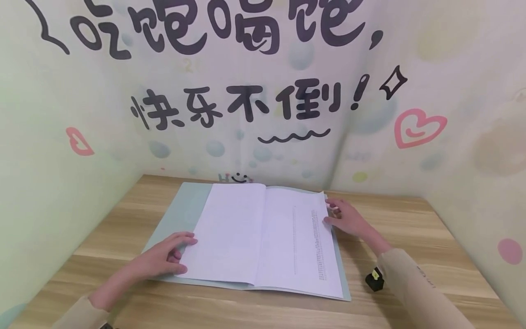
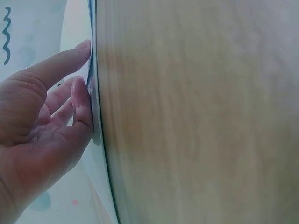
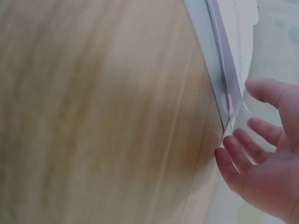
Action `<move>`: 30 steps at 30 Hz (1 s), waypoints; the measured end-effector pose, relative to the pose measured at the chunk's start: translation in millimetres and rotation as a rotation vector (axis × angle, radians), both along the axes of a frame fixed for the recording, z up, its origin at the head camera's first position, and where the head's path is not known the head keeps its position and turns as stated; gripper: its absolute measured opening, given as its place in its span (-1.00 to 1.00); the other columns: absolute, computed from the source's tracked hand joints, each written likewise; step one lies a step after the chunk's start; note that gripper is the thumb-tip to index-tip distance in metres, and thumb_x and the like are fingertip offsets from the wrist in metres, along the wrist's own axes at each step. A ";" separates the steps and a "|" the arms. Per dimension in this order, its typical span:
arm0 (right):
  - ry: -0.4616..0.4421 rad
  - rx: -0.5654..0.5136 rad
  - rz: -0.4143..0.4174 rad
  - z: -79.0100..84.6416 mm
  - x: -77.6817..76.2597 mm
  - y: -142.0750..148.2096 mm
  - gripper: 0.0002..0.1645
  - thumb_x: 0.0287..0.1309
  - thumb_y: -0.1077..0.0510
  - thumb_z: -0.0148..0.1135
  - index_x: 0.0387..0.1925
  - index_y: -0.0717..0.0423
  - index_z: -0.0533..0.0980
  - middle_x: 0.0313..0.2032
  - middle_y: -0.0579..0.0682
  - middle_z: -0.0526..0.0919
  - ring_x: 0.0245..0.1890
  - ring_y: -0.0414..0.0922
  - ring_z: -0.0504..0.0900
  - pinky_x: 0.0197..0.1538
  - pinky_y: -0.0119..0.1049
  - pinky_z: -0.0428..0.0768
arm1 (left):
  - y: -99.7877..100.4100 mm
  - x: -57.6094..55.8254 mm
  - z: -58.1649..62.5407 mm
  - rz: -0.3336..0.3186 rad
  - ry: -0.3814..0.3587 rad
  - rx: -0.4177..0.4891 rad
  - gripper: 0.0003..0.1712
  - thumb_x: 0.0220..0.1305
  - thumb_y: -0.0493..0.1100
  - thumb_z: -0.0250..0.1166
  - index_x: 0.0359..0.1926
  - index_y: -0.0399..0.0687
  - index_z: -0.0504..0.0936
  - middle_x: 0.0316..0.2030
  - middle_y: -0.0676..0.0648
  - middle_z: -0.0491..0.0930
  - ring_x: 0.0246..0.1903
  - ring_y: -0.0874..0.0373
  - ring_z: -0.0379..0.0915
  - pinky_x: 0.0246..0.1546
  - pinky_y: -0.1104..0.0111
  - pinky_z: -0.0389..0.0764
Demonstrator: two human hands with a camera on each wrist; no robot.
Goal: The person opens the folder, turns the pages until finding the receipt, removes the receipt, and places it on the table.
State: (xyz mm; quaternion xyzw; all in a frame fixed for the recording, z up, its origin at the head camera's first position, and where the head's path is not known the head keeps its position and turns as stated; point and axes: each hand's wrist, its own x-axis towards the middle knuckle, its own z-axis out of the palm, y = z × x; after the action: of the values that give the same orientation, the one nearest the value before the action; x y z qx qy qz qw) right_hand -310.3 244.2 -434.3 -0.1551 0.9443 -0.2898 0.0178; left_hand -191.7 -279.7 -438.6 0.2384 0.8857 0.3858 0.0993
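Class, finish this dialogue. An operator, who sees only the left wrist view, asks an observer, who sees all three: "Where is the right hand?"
Observer: The right hand is at the right edge of the open papers.

Operator: Is anything printed on them?

Observer: Yes, the right-hand page bears small dark print, too small to read.

Operator: What else is on the table?

Observer: A small black object with a yellow patch, to the right of the blue folder, near the right sleeve.
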 end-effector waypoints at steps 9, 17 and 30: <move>-0.041 -0.108 -0.023 2.5 2.9 -3.7 -0.21 0.13 0.25 0.37 0.38 0.18 0.29 -0.11 0.18 0.62 -0.16 -0.01 0.61 -0.10 -0.21 0.62 | 1.2 0.6 -0.6 0.003 -0.013 0.020 -0.21 0.08 -0.08 0.47 0.29 -0.29 0.41 0.36 -0.40 0.21 -0.26 0.38 0.32 -0.25 0.50 0.53; -0.006 -0.196 -0.008 12.0 2.3 -0.9 -0.17 0.10 0.33 0.36 0.39 0.22 0.26 -0.12 0.27 0.63 -0.23 -0.01 0.69 -0.22 -0.35 0.60 | 0.1 0.4 -0.9 -0.001 0.014 0.008 -0.24 0.10 -0.10 0.47 0.28 -0.29 0.41 0.34 -0.39 0.24 -0.26 0.37 0.31 -0.25 0.51 0.53; 0.026 -0.212 0.055 32.8 3.1 -1.4 -0.17 0.11 0.37 0.32 0.39 0.29 0.21 -0.04 0.37 0.64 -0.25 0.02 0.71 -0.22 -0.36 0.59 | 1.5 2.0 1.9 0.006 0.008 -0.013 -0.23 0.10 -0.09 0.47 0.28 -0.29 0.41 0.35 -0.40 0.24 -0.24 0.37 0.33 -0.23 0.50 0.55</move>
State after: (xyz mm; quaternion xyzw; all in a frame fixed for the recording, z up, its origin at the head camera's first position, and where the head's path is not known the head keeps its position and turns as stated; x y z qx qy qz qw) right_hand -307.1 242.7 -401.5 -0.1858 0.9038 -0.3855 -0.0032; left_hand -189.7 -278.2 -436.8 0.2368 0.8893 0.3791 0.0964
